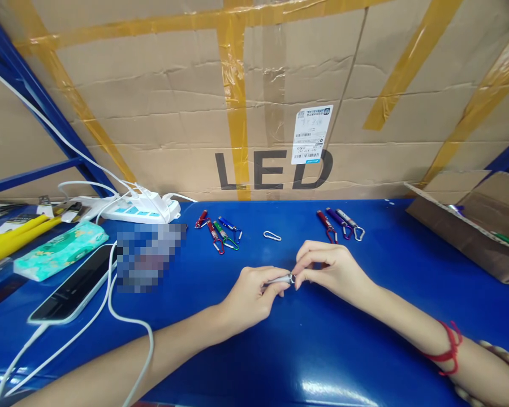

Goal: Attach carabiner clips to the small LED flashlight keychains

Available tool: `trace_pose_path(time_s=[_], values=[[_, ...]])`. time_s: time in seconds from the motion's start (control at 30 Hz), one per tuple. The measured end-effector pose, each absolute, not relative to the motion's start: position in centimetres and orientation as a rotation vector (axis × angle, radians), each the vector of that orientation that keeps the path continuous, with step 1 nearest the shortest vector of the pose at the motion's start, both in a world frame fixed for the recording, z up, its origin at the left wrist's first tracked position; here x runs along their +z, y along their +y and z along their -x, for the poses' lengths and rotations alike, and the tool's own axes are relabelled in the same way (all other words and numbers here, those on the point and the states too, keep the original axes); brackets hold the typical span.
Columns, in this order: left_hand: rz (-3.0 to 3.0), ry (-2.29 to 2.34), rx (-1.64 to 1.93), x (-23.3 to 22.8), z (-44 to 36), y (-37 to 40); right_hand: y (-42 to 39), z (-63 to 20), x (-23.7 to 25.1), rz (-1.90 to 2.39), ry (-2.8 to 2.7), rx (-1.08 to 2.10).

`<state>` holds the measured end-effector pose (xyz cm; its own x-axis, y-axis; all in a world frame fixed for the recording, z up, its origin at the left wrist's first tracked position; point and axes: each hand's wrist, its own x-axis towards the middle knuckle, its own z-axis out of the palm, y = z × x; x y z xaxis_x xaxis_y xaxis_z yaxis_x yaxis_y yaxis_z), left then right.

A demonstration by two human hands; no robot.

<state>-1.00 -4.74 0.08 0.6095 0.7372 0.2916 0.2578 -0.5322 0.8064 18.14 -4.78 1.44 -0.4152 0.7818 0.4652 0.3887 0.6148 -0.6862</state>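
Note:
My left hand point(254, 297) is closed around a small silver flashlight point(282, 279), held just above the blue table. Its shiny end points toward my right hand point(331, 271), whose thumb and fingertips pinch at that end. Whether a tiny part sits between those fingertips is hidden. Beyond my hands a loose silver carabiner point(272, 236) lies on the table. To its left is a group of red, green and blue mini flashlights point(220, 233) with carabiners attached. To its right lie a red, a purple and a silver mini flashlight point(343, 217), each with a carabiner.
A cardboard box point(458, 237) holding some items stands at the right. On the left are a phone point(74, 285) with white cables, a tissue pack point(61, 251) and a white power strip point(139, 210). A large taped carton point(173, 113) walls off the back.

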Motion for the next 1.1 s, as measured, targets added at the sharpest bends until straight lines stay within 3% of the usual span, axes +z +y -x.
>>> trace_pose_path(time_s=[0.4, 0.63, 1.1], values=[[-2.015, 0.7, 0.834, 0.5, 1.1, -5.1, -5.9, -17.1, 2.8, 0.981, -1.911, 0.707], [-2.077, 0.724, 0.86, 0.1, 1.2, -5.0, -6.3, -16.8, 2.3, 1.127, -1.873, 1.033], [-2.182, 0.639, 0.771, 0.2, 1.2, -5.1, -6.7, -17.5, 3.3, 1.005, -2.438, 0.556]])
